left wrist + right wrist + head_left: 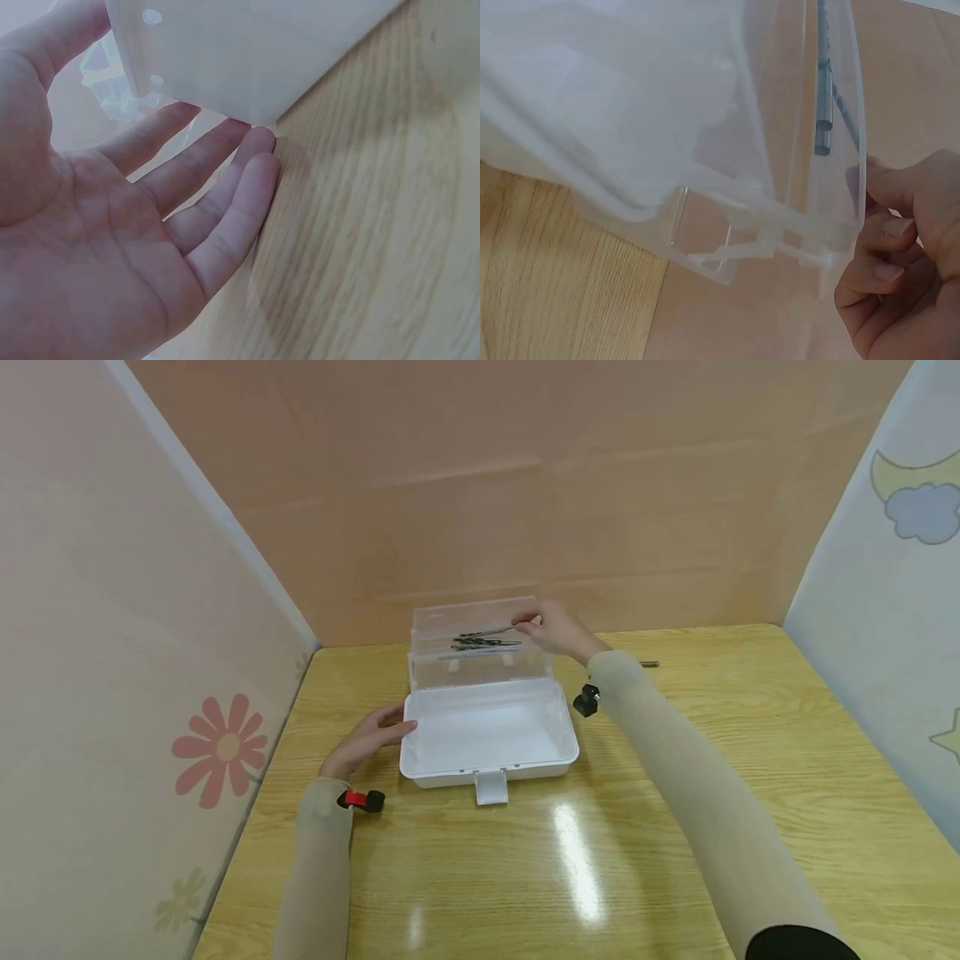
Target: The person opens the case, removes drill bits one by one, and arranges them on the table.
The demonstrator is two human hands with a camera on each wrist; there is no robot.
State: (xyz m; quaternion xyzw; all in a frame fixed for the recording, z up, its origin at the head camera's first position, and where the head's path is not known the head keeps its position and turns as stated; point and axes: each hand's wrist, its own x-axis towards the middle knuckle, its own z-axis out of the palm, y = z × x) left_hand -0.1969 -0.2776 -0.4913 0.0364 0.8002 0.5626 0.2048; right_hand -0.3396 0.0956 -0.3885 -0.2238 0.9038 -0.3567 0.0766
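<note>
A white plastic box (491,727) stands with its hinged clear upper part tipped back behind it. My left hand (372,739) holds the box's left side, with its thumb over the rim and its fingers (191,161) against the outer wall near the table. Behind the white part, several drill bits (480,643) lie in a clear tray (487,671). Over that tray, my right hand (553,631) pinches one drill bit (491,631) by its shank, its other end close above the rest. In the right wrist view, the clear wall partly covers the fingertips (885,184).
Another metal bit (649,664) lies on the wooden table (720,727) right of the box, partly behind my right forearm. A white latch (491,787) hangs off the box's front. An orange-brown backdrop (637,527) rises behind the table, with pale patterned panels at both sides.
</note>
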